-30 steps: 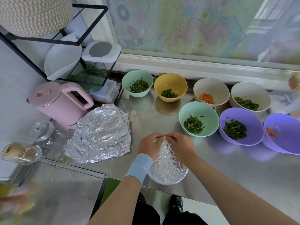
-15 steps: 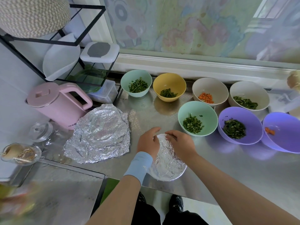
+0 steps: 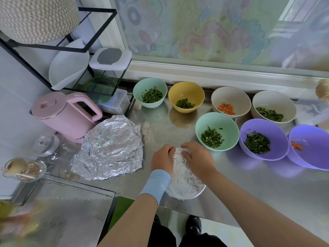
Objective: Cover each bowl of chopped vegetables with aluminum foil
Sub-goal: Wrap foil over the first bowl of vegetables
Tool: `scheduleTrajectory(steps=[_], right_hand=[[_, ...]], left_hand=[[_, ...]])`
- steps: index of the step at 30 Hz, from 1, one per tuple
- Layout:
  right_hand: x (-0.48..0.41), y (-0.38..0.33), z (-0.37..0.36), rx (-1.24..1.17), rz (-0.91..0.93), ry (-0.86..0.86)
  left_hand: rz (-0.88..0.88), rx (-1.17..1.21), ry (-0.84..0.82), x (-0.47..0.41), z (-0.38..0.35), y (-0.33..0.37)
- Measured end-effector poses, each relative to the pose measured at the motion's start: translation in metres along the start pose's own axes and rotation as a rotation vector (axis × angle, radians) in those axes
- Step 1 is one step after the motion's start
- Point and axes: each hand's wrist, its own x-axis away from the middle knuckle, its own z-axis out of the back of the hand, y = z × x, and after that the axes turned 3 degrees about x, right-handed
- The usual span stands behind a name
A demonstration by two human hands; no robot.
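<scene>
At upper left, a beige woven basket (image 3: 35, 16) showed a zigzag weave above a black wire rack (image 3: 99, 13). At left were a pale pink plastic kettle (image 3: 65, 114) and crinkled silver aluminium foil sheets (image 3: 110, 148). On the grey steel counter (image 3: 249, 184) were a mint green round bowl (image 3: 140, 90), a yellow round bowl (image 3: 188, 90), a beige round bowl (image 3: 233, 95) and a purple round bowl (image 3: 267, 127). These held dark green chopped vegetables (image 3: 211, 138) or orange carrot cubes (image 3: 226, 108). At lower centre, a silver foil-covered round bowl (image 3: 185, 182) shone beside a light blue wristband (image 3: 156, 182).
</scene>
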Motion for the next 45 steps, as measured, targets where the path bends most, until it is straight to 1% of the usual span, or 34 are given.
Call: scheduleTrajectory(steps=[5, 9, 11, 14, 17, 19, 21, 23, 25, 30, 34, 36, 38, 40, 42, 45], right_hand=[[-0.002, 0.003, 0.000, -0.132, -0.119, -0.029], [-0.005, 0.005, 0.001, -0.165, -0.145, -0.061], [-0.008, 0.005, 0.002, -0.151, -0.138, -0.075], [-0.011, 0.005, 0.003, -0.149, -0.126, -0.107], [-0.009, 0.006, 0.006, -0.140, -0.101, -0.138], [-0.006, 0.008, 0.005, -0.161, -0.123, -0.081], [-0.002, 0.011, 0.004, -0.175, -0.165, -0.011], [0.000, 0.015, 0.003, -0.180, -0.165, -0.008], [0.000, 0.017, 0.003, -0.200, -0.159, -0.032], [-0.004, 0.017, 0.005, -0.163, -0.126, -0.058], [-0.007, 0.015, 0.008, -0.080, -0.063, -0.125], [-0.007, 0.015, 0.008, -0.045, -0.056, -0.104], [-0.004, 0.014, 0.007, -0.062, -0.081, -0.041], [-0.003, 0.013, 0.006, -0.063, -0.092, -0.011], [-0.004, 0.012, 0.005, -0.044, -0.097, -0.028], [-0.009, 0.011, 0.006, -0.043, -0.096, -0.080]], left_hand=[[-0.083, 0.056, -0.068, 0.003, 0.004, -0.006], [0.014, 0.165, -0.043, 0.004, 0.003, -0.008], [0.028, 0.177, -0.033, 0.003, 0.002, -0.009], [0.034, 0.151, -0.046, 0.003, 0.003, -0.006], [-0.029, 0.017, -0.086, 0.000, 0.004, 0.000], [-0.110, -0.003, -0.117, -0.001, 0.003, 0.007], [-0.148, -0.004, -0.150, -0.003, 0.001, 0.012], [-0.145, -0.005, -0.170, -0.005, -0.002, 0.012], [-0.119, 0.022, -0.153, -0.007, -0.004, 0.011], [-0.082, 0.001, -0.108, -0.006, -0.007, 0.012], [-0.071, -0.046, -0.090, -0.004, -0.005, 0.013], [-0.062, -0.056, -0.082, -0.003, -0.002, 0.010], [-0.049, -0.049, -0.065, -0.003, 0.002, 0.005], [-0.097, -0.029, -0.088, -0.002, 0.003, 0.002], [-0.145, -0.013, -0.141, 0.001, 0.001, 0.004], [-0.121, 0.030, -0.131, 0.004, -0.002, 0.003]])
